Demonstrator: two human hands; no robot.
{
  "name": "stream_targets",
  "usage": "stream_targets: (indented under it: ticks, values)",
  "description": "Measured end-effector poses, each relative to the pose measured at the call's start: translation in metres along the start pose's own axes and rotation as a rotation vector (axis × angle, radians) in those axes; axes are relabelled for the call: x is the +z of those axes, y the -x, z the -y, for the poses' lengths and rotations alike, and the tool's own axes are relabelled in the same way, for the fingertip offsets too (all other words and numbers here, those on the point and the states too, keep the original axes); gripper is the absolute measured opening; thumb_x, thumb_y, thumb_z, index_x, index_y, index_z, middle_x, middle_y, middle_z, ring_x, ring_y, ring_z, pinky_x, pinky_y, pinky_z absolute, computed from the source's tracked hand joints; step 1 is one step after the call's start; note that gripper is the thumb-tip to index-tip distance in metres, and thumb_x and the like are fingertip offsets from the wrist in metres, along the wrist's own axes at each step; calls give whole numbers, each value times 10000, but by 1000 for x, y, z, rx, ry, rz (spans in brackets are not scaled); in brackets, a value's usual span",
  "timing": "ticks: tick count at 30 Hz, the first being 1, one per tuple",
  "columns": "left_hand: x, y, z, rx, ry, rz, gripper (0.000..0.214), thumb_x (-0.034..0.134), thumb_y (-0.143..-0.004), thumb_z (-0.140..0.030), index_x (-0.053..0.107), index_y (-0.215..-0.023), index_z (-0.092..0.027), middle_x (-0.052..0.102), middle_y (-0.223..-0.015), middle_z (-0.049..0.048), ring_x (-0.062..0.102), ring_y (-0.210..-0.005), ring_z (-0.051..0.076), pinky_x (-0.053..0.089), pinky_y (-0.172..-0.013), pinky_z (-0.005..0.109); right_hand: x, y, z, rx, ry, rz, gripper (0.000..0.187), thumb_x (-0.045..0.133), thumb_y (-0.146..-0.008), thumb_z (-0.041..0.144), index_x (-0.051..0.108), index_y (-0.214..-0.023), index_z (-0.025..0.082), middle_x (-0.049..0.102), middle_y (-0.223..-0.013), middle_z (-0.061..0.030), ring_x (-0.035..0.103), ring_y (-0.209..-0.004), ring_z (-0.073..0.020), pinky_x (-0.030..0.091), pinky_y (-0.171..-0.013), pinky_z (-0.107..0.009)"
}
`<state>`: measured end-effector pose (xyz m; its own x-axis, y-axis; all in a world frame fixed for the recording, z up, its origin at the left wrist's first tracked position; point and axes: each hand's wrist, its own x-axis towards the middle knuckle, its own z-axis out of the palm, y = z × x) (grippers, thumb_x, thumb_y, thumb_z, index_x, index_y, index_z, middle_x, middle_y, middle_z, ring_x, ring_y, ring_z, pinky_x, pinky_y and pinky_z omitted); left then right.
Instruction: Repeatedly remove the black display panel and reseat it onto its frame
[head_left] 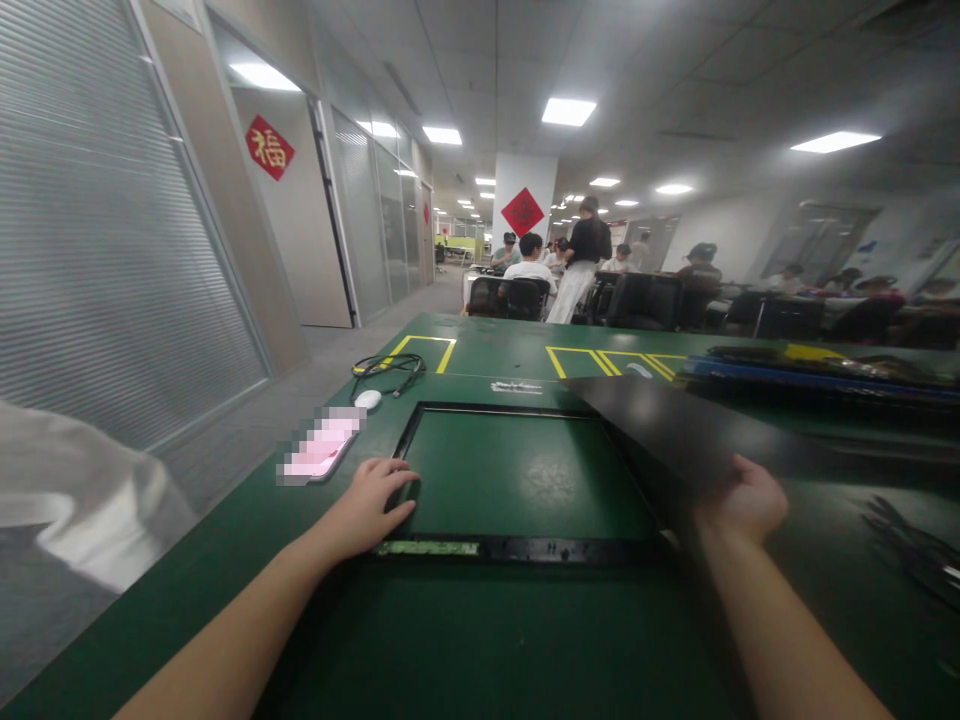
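A black rectangular frame [525, 548] lies flat on the green table [480, 640], with the table showing through its opening. My left hand [367, 505] rests on the frame's near left corner, fingers spread flat. My right hand [742, 500] holds a large dark flat panel [675, 425] from underneath, tilted up over the frame's right side. A strip of circuit board [427, 548] sits along the frame's near edge.
A phone [322, 448], a white mouse [367, 399] and a coiled black cable [390, 368] lie at the left. Stacked dark panels [817, 370] sit at the far right, tools [915, 550] near right. Yellow floor-style markings cross the table. Several people sit at desks behind.
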<state>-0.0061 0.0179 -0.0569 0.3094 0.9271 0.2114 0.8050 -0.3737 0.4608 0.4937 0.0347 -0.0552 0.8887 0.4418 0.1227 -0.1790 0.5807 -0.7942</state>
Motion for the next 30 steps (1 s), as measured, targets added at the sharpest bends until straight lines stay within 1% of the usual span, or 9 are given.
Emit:
stream_targets:
  ticks: [2, 3, 7, 10, 14, 20, 24, 27, 30]
  values:
    - [0, 0, 1, 5, 2, 2, 391, 649, -807, -398, 766, -1137, -222, 666, -1288, 157, 483, -1272, 402, 362, -1084, 586, 2, 4, 2, -101, 2, -121, 201, 649, -589, 249, 493, -714, 231, 564, -835, -7, 609, -813, -201, 556, -702, -371]
    - [1, 0, 1, 8, 5, 0, 386, 648, -810, -396, 767, -1135, -226, 670, -1283, 152, 482, -1269, 400, 364, -1082, 583, 3, 5, 4, -124, 22, -142, 192, 644, -592, 247, 500, -718, 230, 557, -825, -11, 606, -809, -205, 552, -684, -372]
    - [3, 0, 4, 28, -10, -9, 372, 639, -823, -381, 762, -1142, -234, 676, -1278, 142, 483, -1267, 387, 371, -1081, 567, 5, 10, 11, -137, 120, -144, 170, 607, -620, 265, 510, -755, 234, 567, -841, -23, 602, -822, -218, 537, -634, -355]
    - [4, 0, 5, 37, -52, 7, 383, 616, -843, -362, 745, -1172, -214, 666, -1292, 145, 477, -1274, 377, 370, -1088, 561, 8, 13, 16, -75, 135, -211, 165, 600, -606, 240, 512, -743, 219, 574, -833, -19, 593, -792, -201, 513, -591, -319]
    - [5, 0, 5, 37, -125, 37, 403, 583, -868, -341, 724, -1208, -178, 649, -1315, 149, 469, -1285, 363, 358, -1109, 547, 11, 13, 18, 19, 77, -305, 166, 591, -589, 164, 531, -743, 186, 582, -787, -7, 586, -728, -171, 487, -566, -289]
    - [4, 0, 4, 40, -112, 26, 374, 602, -863, -337, 731, -1189, -208, 656, -1305, 141, 476, -1289, 364, 377, -1095, 555, 7, 8, 14, 130, 48, -323, 194, 599, -601, 106, 551, -770, 188, 597, -780, 4, 604, -697, -157, 494, -529, -263]
    - [4, 0, 3, 30, -119, 36, 387, 594, -870, -343, 729, -1200, -193, 650, -1313, 151, 472, -1298, 364, 373, -1101, 553, 4, 2, 12, 234, 103, -386, 198, 588, -612, 81, 550, -770, 194, 592, -775, 8, 601, -674, -151, 511, -517, -266]
    - [3, 0, 3, 21, -115, 43, 396, 589, -873, -345, 724, -1211, -189, 645, -1325, 153, 463, -1310, 369, 374, -1100, 561, 3, -1, 10, 258, 134, -407, 223, 587, -590, 52, 543, -756, 193, 588, -775, 7, 584, -652, -149, 522, -519, -283]
    - [2, 0, 2, 12, -105, 47, 392, 598, -869, -348, 725, -1211, -205, 643, -1335, 146, 457, -1324, 371, 375, -1099, 567, -1, -5, 3, 258, 166, -388, 247, 598, -579, 35, 518, -747, 199, 589, -784, 12, 570, -640, -145, 519, -512, -290]
